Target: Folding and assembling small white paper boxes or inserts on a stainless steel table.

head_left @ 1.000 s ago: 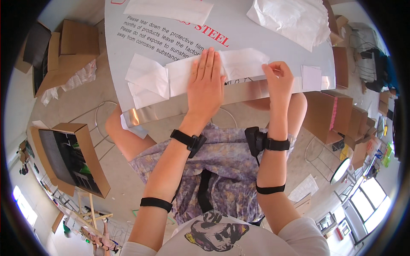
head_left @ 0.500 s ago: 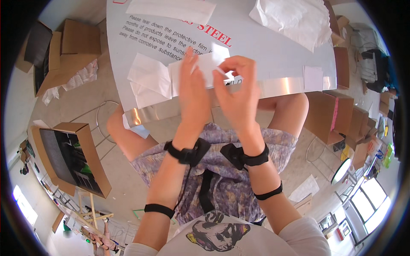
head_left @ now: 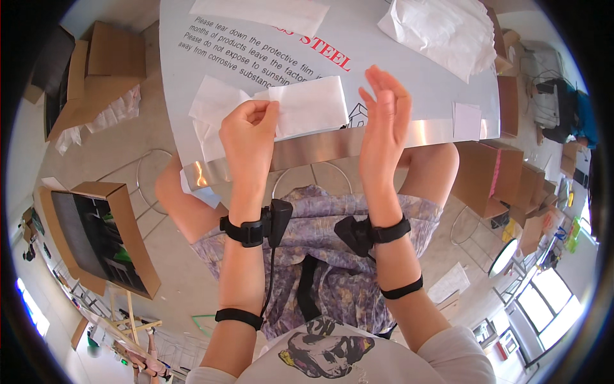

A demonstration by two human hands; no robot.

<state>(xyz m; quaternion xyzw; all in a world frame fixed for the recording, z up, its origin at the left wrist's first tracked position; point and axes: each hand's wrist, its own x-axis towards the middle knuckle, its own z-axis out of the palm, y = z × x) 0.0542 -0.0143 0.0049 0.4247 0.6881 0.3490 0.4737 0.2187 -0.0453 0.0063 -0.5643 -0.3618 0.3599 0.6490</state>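
A folded white paper sheet (head_left: pixel 312 104) lies flat on the grey film-covered table (head_left: pixel 364 38), close to its front edge. My left hand (head_left: pixel 249 141) pinches the sheet's left edge between thumb and fingertips. To the right of the sheet, my right hand (head_left: pixel 385 131) is raised with fingers stretched upward and the thumb apart, holding nothing. More loosely folded white paper (head_left: pixel 214 109) sits at the left, partly behind my left hand.
A crumpled stack of white paper (head_left: pixel 441 35) lies at the table's far right, and a white strip (head_left: pixel 262 14) at the far edge. Near the front right corner is a small pale card (head_left: pixel 467 120). Cardboard boxes (head_left: pixel 115 54) stand on the floor at both sides.
My hands have moved apart. My left hand has shifted left to the sheet's left edge; my right hand has let go and opened. The sheet now lies flat.
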